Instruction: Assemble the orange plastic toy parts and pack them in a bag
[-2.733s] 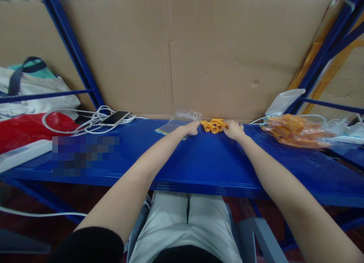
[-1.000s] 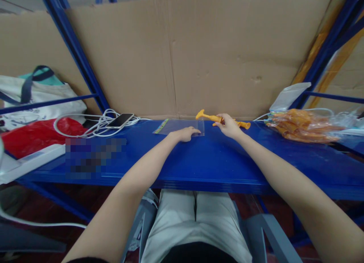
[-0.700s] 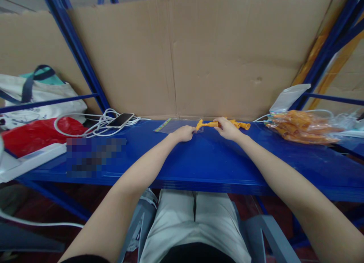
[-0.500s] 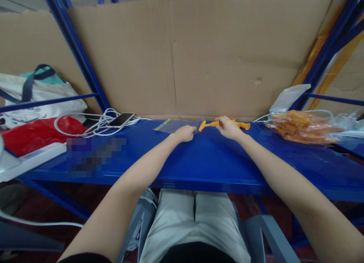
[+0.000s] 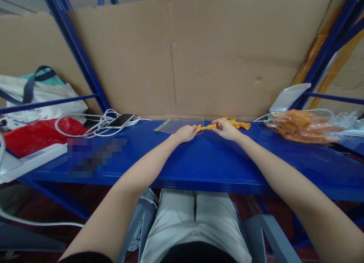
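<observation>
Between my two hands lies a slim orange plastic piece [image 5: 209, 127], roughly level, with a thin rod. My left hand [image 5: 185, 133] is closed on its left end, and the fingers hide most of that end. Closed round the thicker right part is my right hand [image 5: 228, 130]. More orange plastic parts [image 5: 242, 125] lie just behind and right of my right hand. A flat clear plastic bag [image 5: 178, 124] with a yellow-green strip lies behind my left hand, partly covered by it; whether the fingers touch the bag I cannot tell.
At the right is a clear bag of orange parts [image 5: 301, 127]. A phone [image 5: 121, 120] rests on coiled white cables [image 5: 104, 131] at the left, near a red bag [image 5: 48, 132] and a cloth tote [image 5: 42, 100]. Cardboard [image 5: 213, 58] walls the back of the blue table [image 5: 210, 160].
The orange piece's left end, with its crossbar in plain view before, is now in my left hand's fingers. My right hand has shifted slightly left and toward me along with the piece.
</observation>
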`<state>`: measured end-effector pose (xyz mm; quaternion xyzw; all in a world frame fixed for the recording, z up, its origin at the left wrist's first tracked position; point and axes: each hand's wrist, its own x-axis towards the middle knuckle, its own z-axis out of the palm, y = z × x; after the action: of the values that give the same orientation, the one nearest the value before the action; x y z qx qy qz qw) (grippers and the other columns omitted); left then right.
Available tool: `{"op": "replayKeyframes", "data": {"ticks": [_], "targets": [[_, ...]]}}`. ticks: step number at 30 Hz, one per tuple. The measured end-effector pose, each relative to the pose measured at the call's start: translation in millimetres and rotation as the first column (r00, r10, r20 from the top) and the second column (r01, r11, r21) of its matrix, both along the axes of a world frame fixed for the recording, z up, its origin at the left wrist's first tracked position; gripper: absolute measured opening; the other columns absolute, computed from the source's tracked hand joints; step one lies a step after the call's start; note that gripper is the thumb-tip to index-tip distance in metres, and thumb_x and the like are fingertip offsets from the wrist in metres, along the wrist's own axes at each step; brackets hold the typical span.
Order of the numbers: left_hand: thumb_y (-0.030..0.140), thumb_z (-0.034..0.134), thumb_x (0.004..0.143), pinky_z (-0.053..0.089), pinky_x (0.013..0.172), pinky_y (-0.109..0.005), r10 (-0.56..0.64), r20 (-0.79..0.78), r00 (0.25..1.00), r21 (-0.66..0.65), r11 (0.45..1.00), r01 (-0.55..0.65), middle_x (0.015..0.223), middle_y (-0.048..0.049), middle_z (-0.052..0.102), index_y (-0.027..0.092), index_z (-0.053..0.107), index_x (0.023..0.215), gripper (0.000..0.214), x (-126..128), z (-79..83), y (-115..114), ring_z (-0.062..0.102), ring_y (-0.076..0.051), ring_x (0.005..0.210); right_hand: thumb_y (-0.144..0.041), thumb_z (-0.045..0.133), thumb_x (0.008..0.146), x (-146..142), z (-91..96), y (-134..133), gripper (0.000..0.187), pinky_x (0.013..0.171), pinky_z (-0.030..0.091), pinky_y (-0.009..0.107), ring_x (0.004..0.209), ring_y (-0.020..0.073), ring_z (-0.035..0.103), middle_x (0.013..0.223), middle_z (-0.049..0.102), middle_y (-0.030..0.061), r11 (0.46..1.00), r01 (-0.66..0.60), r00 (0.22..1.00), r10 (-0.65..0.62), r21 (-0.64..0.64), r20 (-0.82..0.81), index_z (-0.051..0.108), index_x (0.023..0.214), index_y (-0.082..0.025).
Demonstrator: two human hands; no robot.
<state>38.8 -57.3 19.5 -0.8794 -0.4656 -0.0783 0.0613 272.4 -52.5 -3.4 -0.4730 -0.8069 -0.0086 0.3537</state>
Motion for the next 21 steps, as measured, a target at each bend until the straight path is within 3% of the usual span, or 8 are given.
{"op": "replayKeyframes", "data": {"ticks": [6,12,21], "targets": [[0.036,0.045,0.098,0.051,0.082,-0.033,0.074,0.063,0.995,0.006,0.997,-0.074,0.107,-0.0157,0.073,0.015,0.06,0.109,0.028,0,-4.9,4,0.07,-0.027,0.1,-0.022,0.063,0.084,-6,-3.3,0,0.031,0.092,0.053,0.044,0.102,0.0267,0.067,0.113,0.07,0.0158,1.0,-0.008,0.998,0.007,0.007,0.056,0.067,0.114,-0.015],[0.041,0.047,0.097,0.052,0.081,-0.032,0.087,0.091,0.992,0.005,0.996,-0.087,0.103,-0.0154,0.074,0.014,0.058,0.113,0.033,2,-8.8,8,0.071,-0.027,0.099,-0.024,0.063,0.085,-7,-2.1,-2,0.031,0.086,0.055,0.042,0.098,0.0254,0.067,0.11,0.071,0.0136,1.0,-0.024,0.999,0.023,0.018,0.025,0.067,0.115,-0.017],[0.022,0.047,0.094,0.051,0.088,-0.036,0.065,0.091,0.994,0.027,0.997,-0.068,0.11,-0.0168,0.072,0.013,0.052,0.123,0.031,9,-8.2,3,0.069,-0.029,0.106,-0.028,0.064,0.085,-14,2.3,-9,0.029,0.081,0.054,0.038,0.09,0.0235,0.067,0.097,0.071,0.0108,0.999,-0.03,1.0,0.03,0.017,-0.01,0.068,0.111,-0.017]]}}
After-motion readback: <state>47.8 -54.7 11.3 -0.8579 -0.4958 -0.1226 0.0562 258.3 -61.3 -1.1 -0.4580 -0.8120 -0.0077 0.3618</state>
